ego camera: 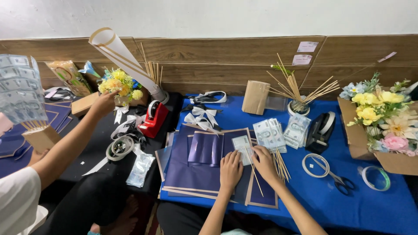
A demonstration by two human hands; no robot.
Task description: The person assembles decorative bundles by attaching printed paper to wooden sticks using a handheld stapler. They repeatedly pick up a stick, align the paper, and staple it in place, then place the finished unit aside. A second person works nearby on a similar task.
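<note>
Item: banknote (242,149) on a thin wooden stick (256,179), lying on dark blue wrapping paper (191,172) over the blue table (348,204).

Grip: right hand (264,163) has its fingertips pinched narrowly on the note's right edge, pressing note and stick together. Left hand (230,170) lies flat with fingers closed, holding nothing and steadying the paper at the note's 8 o'clock.

Handling, as judged: the note is light, thin and limp, easily creased or slid; best held at an edge, flat against the stick. The stick is stiff but slender and likely to snap if bent; hold near the note.

Surroundings: loose sticks (282,165) at 3 o'clock of the right hand; stacked banknotes (270,134) at 12 o'clock; scissors (337,179) and a tape ring (314,165) farther at 3 o'clock; a co-worker's arm (74,139) far toward 9 o'clock.
</note>
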